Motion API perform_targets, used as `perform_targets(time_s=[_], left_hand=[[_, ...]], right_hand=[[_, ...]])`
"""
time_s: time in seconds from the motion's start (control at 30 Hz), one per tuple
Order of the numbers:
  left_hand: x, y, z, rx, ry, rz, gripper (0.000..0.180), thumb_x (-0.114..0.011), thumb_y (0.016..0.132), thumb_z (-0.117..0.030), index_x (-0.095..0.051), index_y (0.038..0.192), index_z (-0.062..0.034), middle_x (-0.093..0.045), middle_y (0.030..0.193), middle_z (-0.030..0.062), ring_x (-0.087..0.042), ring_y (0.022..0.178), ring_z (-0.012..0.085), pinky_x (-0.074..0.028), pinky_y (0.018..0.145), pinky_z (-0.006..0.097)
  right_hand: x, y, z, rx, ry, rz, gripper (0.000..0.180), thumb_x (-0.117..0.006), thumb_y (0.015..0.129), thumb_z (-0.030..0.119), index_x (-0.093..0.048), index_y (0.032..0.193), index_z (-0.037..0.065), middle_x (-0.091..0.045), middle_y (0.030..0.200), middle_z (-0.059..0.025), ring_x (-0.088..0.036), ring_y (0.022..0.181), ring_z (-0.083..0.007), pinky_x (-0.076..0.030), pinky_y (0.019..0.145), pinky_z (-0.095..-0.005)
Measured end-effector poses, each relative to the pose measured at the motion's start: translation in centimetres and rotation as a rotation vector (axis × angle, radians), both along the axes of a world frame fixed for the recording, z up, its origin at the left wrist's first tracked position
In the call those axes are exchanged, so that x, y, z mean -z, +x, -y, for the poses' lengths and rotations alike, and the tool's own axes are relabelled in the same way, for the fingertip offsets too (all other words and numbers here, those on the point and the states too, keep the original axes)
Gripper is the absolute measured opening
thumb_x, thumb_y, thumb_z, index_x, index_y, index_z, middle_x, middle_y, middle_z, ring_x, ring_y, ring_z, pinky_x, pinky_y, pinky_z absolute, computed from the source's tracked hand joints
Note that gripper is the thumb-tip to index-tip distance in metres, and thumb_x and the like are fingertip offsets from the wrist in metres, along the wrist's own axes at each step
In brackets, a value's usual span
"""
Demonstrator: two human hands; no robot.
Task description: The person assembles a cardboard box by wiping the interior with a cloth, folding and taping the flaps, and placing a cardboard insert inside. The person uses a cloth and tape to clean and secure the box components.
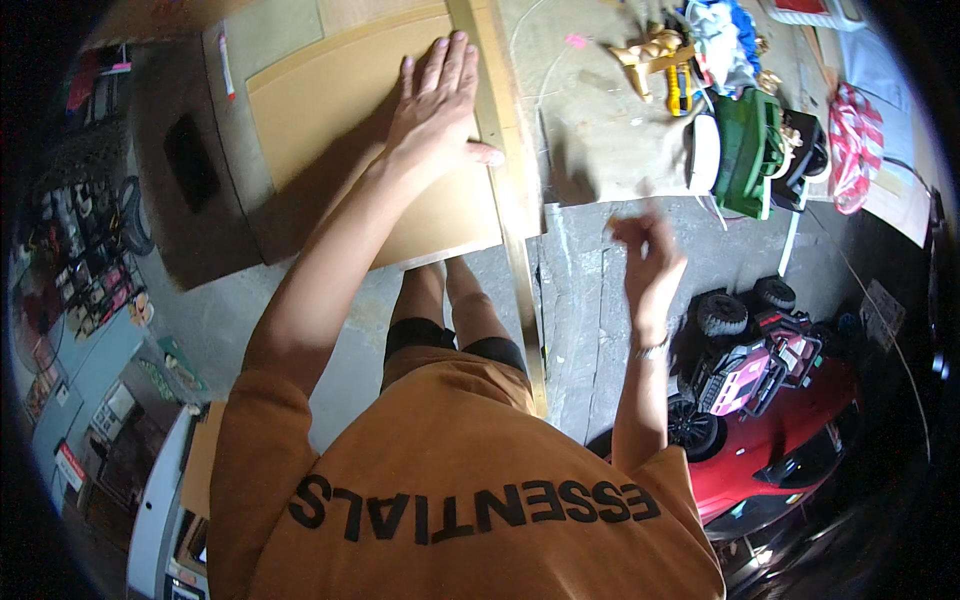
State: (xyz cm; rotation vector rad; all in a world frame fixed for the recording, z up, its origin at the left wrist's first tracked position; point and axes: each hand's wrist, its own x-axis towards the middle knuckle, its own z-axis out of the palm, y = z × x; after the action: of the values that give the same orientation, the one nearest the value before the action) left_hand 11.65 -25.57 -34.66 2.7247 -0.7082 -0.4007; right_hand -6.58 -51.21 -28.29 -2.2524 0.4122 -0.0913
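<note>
My left hand (432,112) lies flat with fingers stretched out on a tan cardboard sheet (310,130). Its thumb reaches over a long yellowish straight strip (516,250) that runs along the sheet's right side and juts past the table's near edge. My right hand (650,262) is raised off to the right, in front of the table edge. Its fingers look bent but are smeared by motion, so whether something small is in them cannot be made out.
A red-capped marker (226,66) lies left of the sheet. To the right on the table are a yellow-and-black tool (680,90), a green container (750,150) and a red-and-white plastic bag (856,148). A pink toy vehicle (745,375) and a red toy car (775,450) stand on the floor.
</note>
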Motion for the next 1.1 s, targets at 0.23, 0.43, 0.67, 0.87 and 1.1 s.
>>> perform_targets(time_s=[0.23, 0.43, 0.67, 0.87, 1.1], left_hand=[[-1.5, -1.6, -4.0, -0.112, -0.468, -0.014, 0.045, -0.077, 0.091, -0.021, -0.064, 0.130, -0.0020, -0.064, 0.132, 0.0166, -0.061, 0.122, 0.0319, -0.049, 0.105, 0.040], [-2.7, -5.8, -12.7, -0.691, -0.534, 0.078, 0.034, -0.063, 0.105, -0.025, -0.060, 0.081, -0.0011, -0.046, 0.058, 0.0069, -0.037, 0.056, 0.0110, -0.036, 0.051, 0.034], [-1.4, -6.6, -20.7, -1.020, -0.595, 0.174, 0.041, -0.062, 0.106, -0.027, -0.060, 0.074, -0.0019, -0.045, 0.059, -0.0032, -0.041, 0.060, 0.0071, -0.037, 0.057, 0.029], [0.1, -5.1, -21.7, -0.928, -0.605, -0.073, 0.032, -0.072, 0.100, -0.025, -0.062, 0.118, -0.0006, -0.067, 0.094, 0.0048, -0.058, 0.082, 0.0098, -0.051, 0.076, 0.030], [-1.2, -1.9, -21.0, -0.983, -0.711, -0.462, 0.040, -0.073, 0.099, -0.030, -0.065, 0.124, -0.0001, -0.072, 0.107, 0.0045, -0.065, 0.094, 0.0130, -0.051, 0.086, 0.031]], right_hand=[[3.1, 17.5, 10.6, -0.046, -0.673, 0.436, 0.015, -0.065, 0.095, 0.009, -0.077, 0.100, 0.002, -0.073, 0.095, -0.0168, -0.072, 0.087, -0.0304, -0.056, 0.076, -0.0400], [3.9, 21.4, 11.9, 0.016, -0.658, 0.086, 0.023, -0.056, 0.097, 0.018, -0.075, 0.103, 0.006, -0.071, 0.098, -0.0229, -0.069, 0.094, -0.0422, -0.054, 0.082, -0.0504], [2.9, 17.0, 11.1, 0.127, -0.575, 0.123, 0.020, -0.057, 0.104, 0.021, -0.063, 0.098, 0.003, -0.070, 0.091, -0.0249, -0.068, 0.084, -0.0468, -0.052, 0.071, -0.0522], [4.2, 0.0, -2.2, 0.086, -0.194, -0.135, 0.017, -0.058, 0.102, 0.007, -0.056, 0.116, -0.001, -0.063, 0.088, -0.0154, -0.060, 0.072, -0.0223, -0.049, 0.063, -0.0365], [6.6, -9.5, -11.6, 0.097, 0.138, -0.345, 0.040, -0.086, 0.088, 0.027, -0.056, 0.087, 0.000, -0.056, 0.065, -0.0046, -0.045, 0.058, -0.0149, -0.044, 0.055, -0.0344]])
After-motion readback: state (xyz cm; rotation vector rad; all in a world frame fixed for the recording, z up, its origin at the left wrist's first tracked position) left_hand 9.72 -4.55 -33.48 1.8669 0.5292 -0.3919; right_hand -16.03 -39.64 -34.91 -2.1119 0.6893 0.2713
